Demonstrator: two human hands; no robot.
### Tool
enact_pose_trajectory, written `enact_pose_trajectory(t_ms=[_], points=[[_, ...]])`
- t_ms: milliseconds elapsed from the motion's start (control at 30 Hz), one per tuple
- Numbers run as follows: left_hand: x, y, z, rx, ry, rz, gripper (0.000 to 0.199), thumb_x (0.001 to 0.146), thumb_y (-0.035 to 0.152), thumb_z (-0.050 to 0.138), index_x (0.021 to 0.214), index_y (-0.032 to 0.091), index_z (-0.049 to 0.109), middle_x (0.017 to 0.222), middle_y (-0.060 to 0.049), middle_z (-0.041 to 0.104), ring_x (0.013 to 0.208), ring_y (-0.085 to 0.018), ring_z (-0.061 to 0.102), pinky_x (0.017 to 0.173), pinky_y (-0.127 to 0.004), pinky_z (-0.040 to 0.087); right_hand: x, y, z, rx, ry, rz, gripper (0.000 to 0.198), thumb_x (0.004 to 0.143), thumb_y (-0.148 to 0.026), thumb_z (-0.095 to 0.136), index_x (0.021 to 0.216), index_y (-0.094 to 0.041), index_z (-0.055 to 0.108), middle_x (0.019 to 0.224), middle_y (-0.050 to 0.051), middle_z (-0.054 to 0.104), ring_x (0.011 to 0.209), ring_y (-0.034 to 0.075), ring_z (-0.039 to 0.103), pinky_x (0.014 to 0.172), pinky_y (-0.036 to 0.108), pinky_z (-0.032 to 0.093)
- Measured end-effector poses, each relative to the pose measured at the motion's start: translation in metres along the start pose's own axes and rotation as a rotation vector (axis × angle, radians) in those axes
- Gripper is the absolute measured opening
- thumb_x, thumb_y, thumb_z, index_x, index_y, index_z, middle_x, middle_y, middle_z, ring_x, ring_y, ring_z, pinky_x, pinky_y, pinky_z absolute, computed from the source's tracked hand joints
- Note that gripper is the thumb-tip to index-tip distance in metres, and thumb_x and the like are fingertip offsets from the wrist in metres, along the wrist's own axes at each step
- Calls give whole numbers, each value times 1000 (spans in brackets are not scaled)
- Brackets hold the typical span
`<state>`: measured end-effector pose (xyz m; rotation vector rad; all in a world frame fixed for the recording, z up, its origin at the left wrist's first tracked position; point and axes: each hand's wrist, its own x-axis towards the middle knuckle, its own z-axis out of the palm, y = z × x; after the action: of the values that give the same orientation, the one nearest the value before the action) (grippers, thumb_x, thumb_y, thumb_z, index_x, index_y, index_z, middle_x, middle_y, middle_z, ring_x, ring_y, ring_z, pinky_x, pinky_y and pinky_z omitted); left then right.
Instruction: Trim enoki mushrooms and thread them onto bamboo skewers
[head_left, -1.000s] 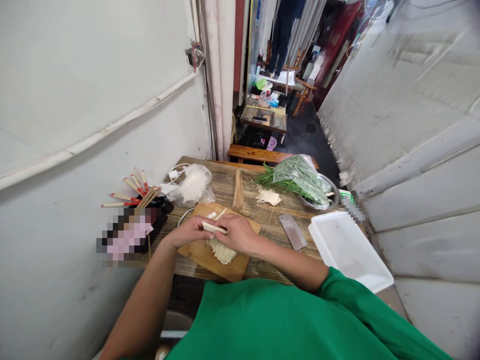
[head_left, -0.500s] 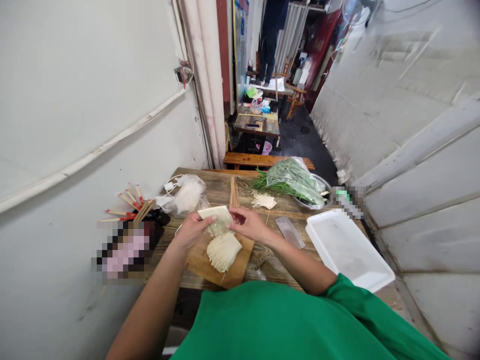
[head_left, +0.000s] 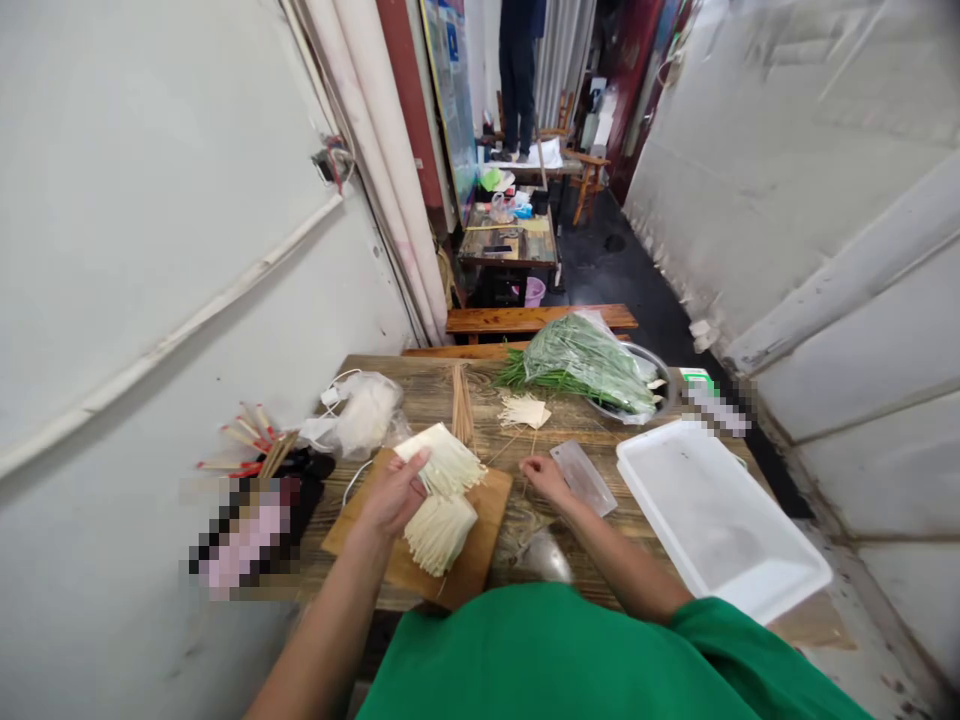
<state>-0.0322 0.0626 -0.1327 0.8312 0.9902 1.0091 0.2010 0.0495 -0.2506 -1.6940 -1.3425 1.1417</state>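
My left hand (head_left: 397, 492) grips a flat bunch of enoki mushrooms (head_left: 448, 460) by its cut base, thumb on top. The bunch is held over the wooden cutting board (head_left: 491, 505), its stems fanning to the right. A second enoki bunch (head_left: 441, 535) lies on the board just below it. To the right, my right hand (head_left: 546, 476) is low over the table with its fingertips pinched together. Thin loose skewers (head_left: 505, 446) lie close to those fingers; what the pinch holds is too small to make out. The cleaver (head_left: 583, 477) rests beside my right wrist.
Bamboo skewers (head_left: 462, 405) and a small enoki piece (head_left: 524, 410) lie beyond the board. Bagged green vegetables (head_left: 585, 355) sit in a metal bowl (head_left: 670, 385). A white tray (head_left: 731, 590) stands right, a plastic bag (head_left: 366, 415) left. A person (head_left: 517, 80) stands far back.
My right hand has let go of the enoki bunch and moved right, down to the table near the loose skewers. My left hand alone keeps the bunch, now tilted with its stems spread.
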Motion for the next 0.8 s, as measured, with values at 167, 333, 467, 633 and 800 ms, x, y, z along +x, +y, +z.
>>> enact_pose_trajectory(t_ms=[167,333,467,633,800], points=[[-10,6,16,108,2,20,30,68,27,70,94,12,69,88,-9,72,87,-24,65,84,-34,47,-15,-43,-6,139,-28,-217,27,84,-29,52,105,-15,61,97,6,62,83,16,58,78,32,48],[-30,31,44,417,-179,166,25,72,21,65,97,18,70,110,-7,66,107,-24,57,97,-34,37,-38,-103,-33,182,-112,-651,37,76,-28,64,113,-24,59,109,5,58,103,17,52,91,34,40],[-42,41,60,491,-225,266,22,72,20,65,93,20,72,113,-7,65,106,-25,57,95,-35,39,-53,-125,-44,199,-98,-842,21,80,-25,59,100,-22,65,95,6,63,92,17,55,84,34,43],[-44,31,54,417,-211,143,28,72,23,66,99,17,69,95,-6,71,89,-23,63,83,-33,46,-64,-130,-43,197,-74,-755,11,78,-25,61,84,-18,67,81,5,63,79,16,57,73,28,44],[-35,13,38,-82,-229,-130,42,65,22,73,105,13,64,90,-8,72,80,-23,66,76,-34,49,-56,-141,-34,110,-148,-555,14,75,-27,62,77,-14,66,68,1,60,64,12,52,61,21,40]])
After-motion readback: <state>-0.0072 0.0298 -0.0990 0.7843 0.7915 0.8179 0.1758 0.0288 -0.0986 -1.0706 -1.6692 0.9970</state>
